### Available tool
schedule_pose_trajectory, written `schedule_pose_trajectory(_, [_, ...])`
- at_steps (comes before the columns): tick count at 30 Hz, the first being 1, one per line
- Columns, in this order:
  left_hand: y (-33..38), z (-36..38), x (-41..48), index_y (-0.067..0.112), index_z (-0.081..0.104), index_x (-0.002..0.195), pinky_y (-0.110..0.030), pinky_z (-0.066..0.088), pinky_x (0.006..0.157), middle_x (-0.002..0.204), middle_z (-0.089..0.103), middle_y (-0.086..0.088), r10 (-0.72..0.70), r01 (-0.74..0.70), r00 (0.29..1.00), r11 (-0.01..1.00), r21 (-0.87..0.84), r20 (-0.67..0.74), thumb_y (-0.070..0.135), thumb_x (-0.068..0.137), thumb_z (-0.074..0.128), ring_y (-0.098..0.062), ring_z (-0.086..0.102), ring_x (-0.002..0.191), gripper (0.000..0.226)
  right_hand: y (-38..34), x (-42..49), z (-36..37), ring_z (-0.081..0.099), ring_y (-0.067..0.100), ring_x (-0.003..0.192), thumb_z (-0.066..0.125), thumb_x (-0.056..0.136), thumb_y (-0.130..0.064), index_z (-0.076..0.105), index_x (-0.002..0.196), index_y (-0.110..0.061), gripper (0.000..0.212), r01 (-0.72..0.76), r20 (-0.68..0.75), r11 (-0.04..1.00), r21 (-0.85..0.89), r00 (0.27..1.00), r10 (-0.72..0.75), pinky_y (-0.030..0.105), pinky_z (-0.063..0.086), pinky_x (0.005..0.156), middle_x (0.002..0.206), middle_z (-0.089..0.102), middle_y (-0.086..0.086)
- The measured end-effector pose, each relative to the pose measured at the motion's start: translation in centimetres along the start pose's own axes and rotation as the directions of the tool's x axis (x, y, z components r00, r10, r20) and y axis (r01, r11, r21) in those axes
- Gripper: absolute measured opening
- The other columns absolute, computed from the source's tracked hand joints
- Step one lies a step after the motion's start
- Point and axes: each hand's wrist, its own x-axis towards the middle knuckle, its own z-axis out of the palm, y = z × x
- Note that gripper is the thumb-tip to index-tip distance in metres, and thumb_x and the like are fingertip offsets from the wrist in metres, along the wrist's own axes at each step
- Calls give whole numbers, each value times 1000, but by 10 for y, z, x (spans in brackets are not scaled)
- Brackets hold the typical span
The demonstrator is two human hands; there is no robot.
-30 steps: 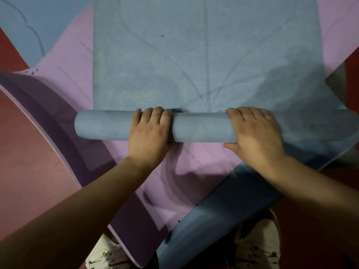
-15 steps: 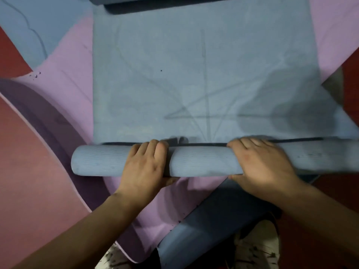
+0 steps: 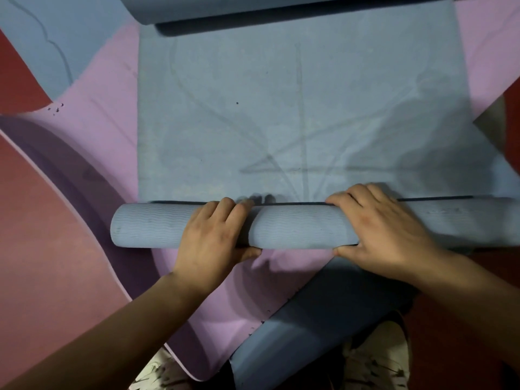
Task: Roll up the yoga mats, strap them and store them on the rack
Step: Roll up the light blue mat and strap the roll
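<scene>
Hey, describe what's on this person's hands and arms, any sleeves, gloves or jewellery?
Nothing worn shows. The left hand and right hand are bare: no gloves, no rings in view. Neither wrist carries a watch or band. The left forearm and right forearm are uncovered out to the picture's edge, so no sleeve is visible.

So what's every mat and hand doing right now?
Blue mat: partly rolled, the rest flat ahead of the roll.
Left hand: grips the roll, fingers curled over it.
Right hand: grips the roll too.
Pink mat: flat, unrolled, under the blue mat.
Second blue mat: flat, unrolled, partly over the pink mat.
</scene>
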Motion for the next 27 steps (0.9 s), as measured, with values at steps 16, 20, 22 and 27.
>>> schedule_pose_trajectory(16, [-1, -5, 7, 8, 63, 114, -43, 46, 84, 99, 58, -8, -44, 44, 999, 999, 15, -28, 54, 81, 63, -29, 53, 89, 56, 3, 6, -10, 47, 22, 111, 77, 70, -45, 57, 128, -20, 66, 0, -68, 999, 35, 998, 3, 38, 48, 88, 118, 57, -1])
schedule_pose_trajectory(20, [0, -6, 11, 11, 61, 112, -43, 47, 78, 98, 59, -8, -35, 34, 998, 999, -11, -46, 47, 83, 68, -31, 56, 86, 47, 0, 10, -16, 51, 22, 115, 74, 74, -43, 45, 133, -22, 69, -24, -79, 999, 44, 997, 27, 33, 44, 87, 121, 60, -1])
schedule_pose_trajectory(22, [0, -6, 13, 13, 61, 108, -42, 46, 79, 97, 59, -7, -48, 48, 998, 999, -6, -43, 48, 84, 66, -31, 56, 86, 42, 0, 12, -20, 48, 18, 118, 70, 79, -44, 42, 129, -25, 60, -30, -55, 998, 62, 998, 33, 32, 42, 85, 123, 57, -5])
schedule_pose_trajectory(27, [2, -5, 17, 15, 64, 112, -46, 44, 90, 113, 58, -9, -98, 99, 992, 995, 14, -76, 45, 88, 64, -34, 52, 107, 39, 4, 19, -20, 41, 18, 123, 68, 84, -39, 50, 132, -25, 53, -51, -50, 994, 99, 997, 56, 28, 34, 87, 128, 54, -5])
